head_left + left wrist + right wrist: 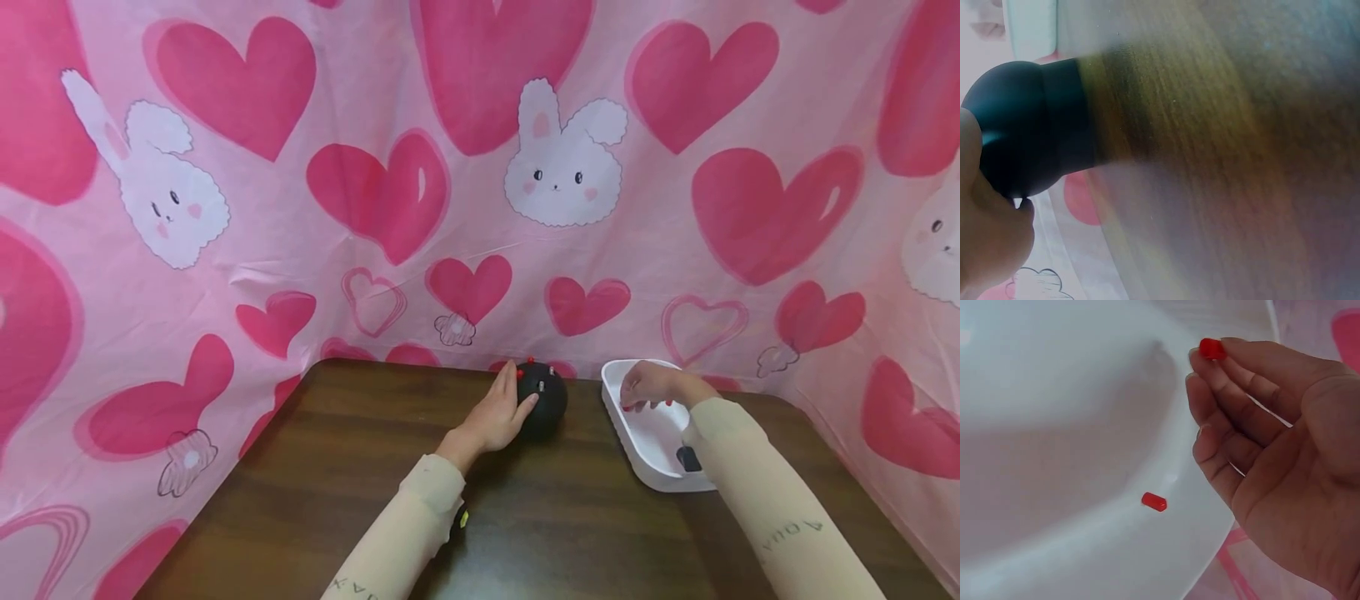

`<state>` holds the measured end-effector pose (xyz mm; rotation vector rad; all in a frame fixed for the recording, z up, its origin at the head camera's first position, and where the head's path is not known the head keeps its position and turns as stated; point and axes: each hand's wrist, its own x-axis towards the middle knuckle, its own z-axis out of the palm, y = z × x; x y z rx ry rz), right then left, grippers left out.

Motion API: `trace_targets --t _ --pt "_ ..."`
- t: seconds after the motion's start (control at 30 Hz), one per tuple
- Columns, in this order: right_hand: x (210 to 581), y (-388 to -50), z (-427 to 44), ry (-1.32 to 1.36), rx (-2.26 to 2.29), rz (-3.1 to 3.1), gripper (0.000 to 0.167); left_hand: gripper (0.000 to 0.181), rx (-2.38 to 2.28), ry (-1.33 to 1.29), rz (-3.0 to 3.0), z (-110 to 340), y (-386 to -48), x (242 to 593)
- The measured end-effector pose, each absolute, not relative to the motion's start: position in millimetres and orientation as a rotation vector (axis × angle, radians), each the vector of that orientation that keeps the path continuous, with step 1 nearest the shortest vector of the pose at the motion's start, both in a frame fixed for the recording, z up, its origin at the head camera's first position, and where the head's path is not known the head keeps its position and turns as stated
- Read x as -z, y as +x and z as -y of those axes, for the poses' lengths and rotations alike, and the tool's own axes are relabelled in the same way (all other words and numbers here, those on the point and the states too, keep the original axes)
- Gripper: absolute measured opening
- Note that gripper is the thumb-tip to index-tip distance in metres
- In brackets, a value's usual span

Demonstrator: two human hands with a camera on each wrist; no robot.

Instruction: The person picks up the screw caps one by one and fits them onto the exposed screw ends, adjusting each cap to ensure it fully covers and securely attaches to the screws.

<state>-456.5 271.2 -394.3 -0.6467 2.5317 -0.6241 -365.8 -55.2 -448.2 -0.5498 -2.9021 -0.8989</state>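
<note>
My left hand (491,417) holds the left side of a black ball (546,410), its thumb across the front. Small red pieces and silver-looking pieces stick out of the ball's upper part. In the left wrist view, the ball sits on a black cylindrical base (1071,115). Over a white tray (636,450), my right hand (652,385) pinches a small red plastic piece (1212,349) between thumb and fingertips. A second red plastic piece (1154,501) lies inside the tray, near its curved wall.
A dark object (687,458) lies in the tray's near end, partly hidden by the right sleeve. Beside the left sleeve shows a small black-and-yellow thing (463,519). The brown wooden table (570,525) meets a pink cloth (480,242) with hearts and rabbits at its back.
</note>
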Motion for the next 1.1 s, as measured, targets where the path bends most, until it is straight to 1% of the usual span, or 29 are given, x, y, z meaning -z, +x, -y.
trace_targets --t 0.37,0.73,0.97,1.1 --pt "382.5 -447.8 -269.7 -0.784 0.93 -2.525 0.017 0.082 0.864 -0.539 2.9 53.0 -364.5 447.8" --pt "377.1 -435.5 -264.1 -0.755 1.065 -2.604 0.023 0.084 0.881 -0.549 2.898 55.4 -367.8 451.2" --pt "371.3 -427.9 -257.7 -0.761 1.166 -2.649 0.023 0.084 0.904 -0.571 2.881 56.6 -365.4 449.2" --pt "362.3 -416.3 -249.1 -0.751 1.211 -2.658 0.022 0.084 0.908 -0.57 2.884 56.3 -362.8 446.5"
